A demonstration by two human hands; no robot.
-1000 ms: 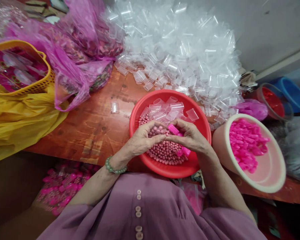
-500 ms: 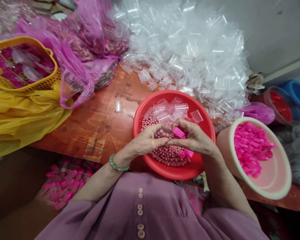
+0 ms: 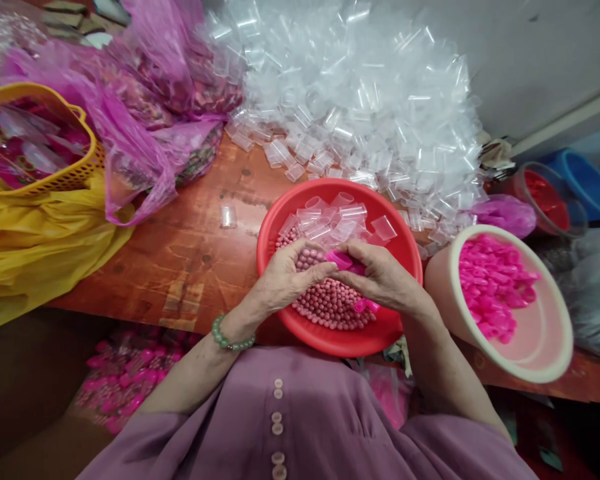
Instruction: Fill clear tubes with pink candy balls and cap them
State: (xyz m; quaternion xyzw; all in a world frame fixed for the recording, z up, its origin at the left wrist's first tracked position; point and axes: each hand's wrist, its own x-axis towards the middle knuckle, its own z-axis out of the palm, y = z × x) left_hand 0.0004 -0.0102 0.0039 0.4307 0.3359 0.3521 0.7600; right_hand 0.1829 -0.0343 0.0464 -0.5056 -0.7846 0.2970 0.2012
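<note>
A reddish-brown worktop [image 3: 190, 247] runs below a grey wall [image 3: 545, 60]. Over the middle of a red basin [image 3: 263, 243], a bright pink plastic piece [image 3: 341, 260] is held between the thumb and fingers of the right hand [image 3: 380, 273]. The left hand [image 3: 290, 277] is curved, its fingertips close against the piece's near end; whether they grip it I cannot tell. Another pink piece [image 3: 366, 305] shows just below the right hand. Pink beads [image 3: 333, 308] lie beneath both hands, with clear sleeves [image 3: 347, 223] at the basin's far side. Beyond it spreads a large heap of similar sleeves [image 3: 360, 113]. To the right, a tilted cream bucket [image 3: 547, 323] contains more pink pieces [image 3: 497, 287]; at far left, a yellow basket [image 3: 75, 172] sits above yellow plastic [image 3: 45, 240].
</note>
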